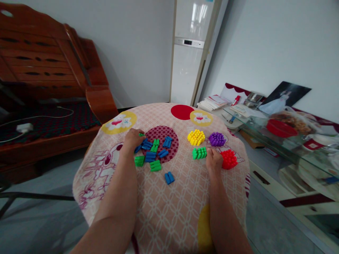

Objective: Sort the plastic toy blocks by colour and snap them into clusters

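My left hand (131, 139) is closed at the left of the table, a small green plastic piece (141, 134) showing at its fingertips. Right under and beside it lie loose blue plastic pieces (150, 157) and green ones (155, 165), mostly in small side-by-side groups. A separate blue pair (169, 177) lies closer to me. My right hand (214, 161) has curled fingers at the right end of a tight green cluster (199, 153); what they pinch is hidden. Around that hand are a yellow cluster (196, 137), a purple cluster (217, 139) and a red cluster (229, 159) of knobbed pieces.
A patterned cloth covers the round table (182, 211). On the left stands a wooden bench (97, 102) with a white charger (24, 127) and cable. A glass-topped cabinet (267, 127) on the right carries papers, a red bowl (281, 128) and a photo.
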`<action>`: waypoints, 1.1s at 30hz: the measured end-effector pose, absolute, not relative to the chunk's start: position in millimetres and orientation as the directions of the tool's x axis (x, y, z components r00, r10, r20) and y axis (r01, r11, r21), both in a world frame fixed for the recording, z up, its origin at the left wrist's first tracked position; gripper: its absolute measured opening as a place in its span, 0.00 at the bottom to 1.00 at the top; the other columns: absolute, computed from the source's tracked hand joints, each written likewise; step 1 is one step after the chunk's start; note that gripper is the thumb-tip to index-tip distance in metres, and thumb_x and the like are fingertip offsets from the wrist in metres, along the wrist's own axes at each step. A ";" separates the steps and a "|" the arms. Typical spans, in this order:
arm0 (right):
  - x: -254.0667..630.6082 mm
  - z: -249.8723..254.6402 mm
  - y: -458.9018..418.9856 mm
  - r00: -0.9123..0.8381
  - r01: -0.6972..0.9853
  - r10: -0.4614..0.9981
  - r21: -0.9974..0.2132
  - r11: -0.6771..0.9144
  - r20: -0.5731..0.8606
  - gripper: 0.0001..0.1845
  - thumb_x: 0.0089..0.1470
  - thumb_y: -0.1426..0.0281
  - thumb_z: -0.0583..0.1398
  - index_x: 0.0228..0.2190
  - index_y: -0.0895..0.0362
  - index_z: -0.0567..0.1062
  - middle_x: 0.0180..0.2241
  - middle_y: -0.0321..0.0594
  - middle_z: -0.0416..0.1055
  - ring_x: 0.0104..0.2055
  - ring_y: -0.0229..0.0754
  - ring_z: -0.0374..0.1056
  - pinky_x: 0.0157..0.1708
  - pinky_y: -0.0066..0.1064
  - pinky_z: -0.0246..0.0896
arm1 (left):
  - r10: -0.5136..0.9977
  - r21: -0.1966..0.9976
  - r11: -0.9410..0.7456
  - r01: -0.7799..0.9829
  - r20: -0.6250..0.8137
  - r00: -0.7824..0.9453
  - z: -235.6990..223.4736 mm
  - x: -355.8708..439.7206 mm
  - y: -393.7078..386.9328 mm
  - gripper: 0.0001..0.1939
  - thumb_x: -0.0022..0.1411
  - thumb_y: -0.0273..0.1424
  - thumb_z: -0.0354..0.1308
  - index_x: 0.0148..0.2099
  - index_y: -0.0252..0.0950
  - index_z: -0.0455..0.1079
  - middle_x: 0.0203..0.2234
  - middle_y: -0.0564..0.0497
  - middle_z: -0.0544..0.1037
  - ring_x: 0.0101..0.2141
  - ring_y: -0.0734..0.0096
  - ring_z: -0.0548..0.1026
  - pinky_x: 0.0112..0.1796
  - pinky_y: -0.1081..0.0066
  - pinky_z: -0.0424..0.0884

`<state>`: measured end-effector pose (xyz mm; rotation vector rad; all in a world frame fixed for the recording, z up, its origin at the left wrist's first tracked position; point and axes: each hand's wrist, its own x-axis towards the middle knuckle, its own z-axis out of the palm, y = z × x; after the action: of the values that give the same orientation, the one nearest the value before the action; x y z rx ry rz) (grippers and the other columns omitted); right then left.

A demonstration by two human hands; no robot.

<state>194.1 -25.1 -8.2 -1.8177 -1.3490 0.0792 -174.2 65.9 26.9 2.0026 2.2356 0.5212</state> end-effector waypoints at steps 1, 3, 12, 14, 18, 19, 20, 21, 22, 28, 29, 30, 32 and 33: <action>194.1 -8.4 -25.0 0.418 0.756 0.810 -0.652 -0.059 0.411 0.19 0.59 0.63 0.50 0.23 0.57 0.73 0.21 0.39 0.67 0.27 0.40 0.56 0.28 0.30 0.43 | 0.978 0.321 0.073 0.944 0.161 -0.130 26.5 -172.4 66.1 0.16 0.56 0.34 0.58 0.46 0.35 0.77 0.43 0.40 0.78 0.49 0.53 0.73 0.50 0.63 0.68; 193.9 -8.7 -24.9 0.418 0.755 0.810 -0.654 -0.058 0.410 0.20 0.59 0.63 0.50 0.24 0.58 0.74 0.22 0.40 0.68 0.27 0.40 0.57 0.29 0.30 0.44 | 0.978 0.348 0.067 0.935 0.163 -0.130 27.1 -170.4 65.7 0.15 0.55 0.33 0.58 0.44 0.36 0.78 0.42 0.40 0.78 0.48 0.52 0.73 0.50 0.62 0.69; 191.9 -6.2 -26.8 0.418 0.753 0.809 -0.656 -0.053 0.414 0.19 0.58 0.63 0.50 0.24 0.58 0.73 0.23 0.41 0.68 0.29 0.40 0.57 0.29 0.30 0.43 | 0.987 0.545 -0.141 0.826 0.007 0.163 41.8 -159.5 65.8 0.12 0.50 0.35 0.58 0.36 0.41 0.79 0.30 0.52 0.81 0.35 0.64 0.77 0.38 0.70 0.71; 191.4 -5.3 -27.1 0.421 0.752 0.809 -0.657 -0.057 0.411 0.19 0.58 0.62 0.50 0.23 0.57 0.72 0.23 0.41 0.68 0.29 0.40 0.57 0.29 0.30 0.43 | 0.983 0.575 -0.144 0.806 -0.014 0.186 44.1 -154.6 66.0 0.14 0.49 0.35 0.58 0.38 0.41 0.79 0.29 0.53 0.81 0.32 0.66 0.77 0.34 0.72 0.70; 190.3 -3.5 -27.0 0.433 0.745 0.811 -0.663 -0.077 0.392 0.18 0.58 0.63 0.50 0.22 0.57 0.71 0.22 0.40 0.67 0.28 0.40 0.56 0.29 0.30 0.43 | 0.981 0.635 -0.115 0.764 -0.046 0.186 47.8 -148.5 63.8 0.14 0.47 0.34 0.58 0.38 0.39 0.78 0.27 0.53 0.80 0.28 0.68 0.76 0.31 0.73 0.70; 190.1 -3.0 -27.0 0.433 0.741 0.813 -0.667 -0.076 0.389 0.18 0.58 0.63 0.50 0.22 0.57 0.71 0.22 0.40 0.67 0.28 0.40 0.56 0.29 0.30 0.44 | 0.980 0.651 -0.113 0.750 -0.052 0.193 48.4 -147.8 63.1 0.14 0.46 0.34 0.59 0.37 0.38 0.77 0.27 0.53 0.80 0.28 0.69 0.76 0.30 0.73 0.70; 189.9 -2.5 -27.2 0.433 0.739 0.814 -0.670 -0.074 0.387 0.18 0.58 0.63 0.50 0.22 0.57 0.71 0.21 0.39 0.66 0.28 0.40 0.56 0.29 0.30 0.44 | 0.977 0.667 -0.113 0.737 -0.060 0.204 48.8 -147.4 62.6 0.14 0.45 0.34 0.59 0.37 0.37 0.76 0.27 0.52 0.80 0.27 0.69 0.75 0.30 0.73 0.70; 189.8 -2.1 -27.4 0.432 0.737 0.815 -0.672 -0.071 0.387 0.18 0.58 0.63 0.50 0.22 0.57 0.71 0.21 0.39 0.66 0.28 0.40 0.56 0.29 0.30 0.44 | 0.973 0.679 -0.114 0.725 -0.070 0.218 48.9 -147.2 62.3 0.14 0.45 0.35 0.60 0.37 0.37 0.76 0.26 0.53 0.80 0.27 0.68 0.75 0.30 0.73 0.70; 189.6 -1.5 -27.6 0.430 0.736 0.815 -0.674 -0.067 0.388 0.18 0.58 0.63 0.50 0.22 0.57 0.70 0.21 0.39 0.66 0.27 0.40 0.56 0.29 0.30 0.44 | 0.970 0.686 -0.115 0.718 -0.079 0.231 48.7 -147.1 62.3 0.15 0.44 0.36 0.60 0.36 0.37 0.75 0.26 0.53 0.80 0.27 0.68 0.75 0.30 0.72 0.70; 188.9 0.9 -29.4 0.433 0.732 0.814 -0.678 -0.067 0.387 0.19 0.57 0.62 0.50 0.21 0.57 0.70 0.21 0.39 0.66 0.27 0.39 0.56 0.28 0.30 0.44 | 0.968 0.647 -0.174 0.743 -0.025 0.248 52.5 -145.6 62.3 0.14 0.43 0.38 0.63 0.34 0.38 0.73 0.25 0.54 0.79 0.30 0.66 0.76 0.30 0.72 0.69; 188.8 1.0 -29.5 0.435 0.732 0.813 -0.678 -0.069 0.386 0.19 0.57 0.62 0.50 0.21 0.57 0.70 0.21 0.39 0.66 0.27 0.39 0.56 0.28 0.30 0.44 | 0.969 0.648 -0.189 0.738 0.002 0.246 56.0 -143.5 60.9 0.14 0.43 0.38 0.63 0.33 0.38 0.73 0.25 0.54 0.78 0.30 0.66 0.76 0.30 0.72 0.69; 188.6 0.9 -29.6 0.435 0.732 0.813 -0.678 -0.069 0.386 0.19 0.57 0.62 0.50 0.21 0.57 0.70 0.21 0.39 0.67 0.27 0.40 0.56 0.28 0.30 0.44 | 0.969 0.652 -0.206 0.730 0.031 0.245 60.4 -140.2 58.8 0.13 0.44 0.38 0.64 0.33 0.37 0.73 0.25 0.54 0.78 0.31 0.66 0.76 0.31 0.72 0.69; 188.5 0.6 -29.5 0.434 0.731 0.813 -0.679 -0.066 0.389 0.19 0.57 0.62 0.50 0.21 0.57 0.70 0.22 0.40 0.67 0.28 0.40 0.56 0.28 0.30 0.44 | 0.962 0.661 -0.251 0.707 0.089 0.259 70.9 -128.0 52.9 0.13 0.46 0.37 0.64 0.34 0.37 0.72 0.26 0.53 0.78 0.32 0.66 0.76 0.31 0.72 0.69; 188.5 0.2 -29.3 0.434 0.732 0.812 -0.678 -0.065 0.391 0.19 0.57 0.62 0.50 0.21 0.57 0.70 0.22 0.40 0.67 0.28 0.40 0.57 0.28 0.30 0.44 | 0.953 0.661 -0.284 0.695 0.116 0.280 76.0 -119.0 49.4 0.13 0.47 0.36 0.64 0.35 0.36 0.72 0.27 0.53 0.78 0.32 0.67 0.76 0.31 0.73 0.69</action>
<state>188.5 -29.3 0.2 -1.8153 -1.3217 0.1154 -119.0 49.4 76.0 2.0650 1.4763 0.6971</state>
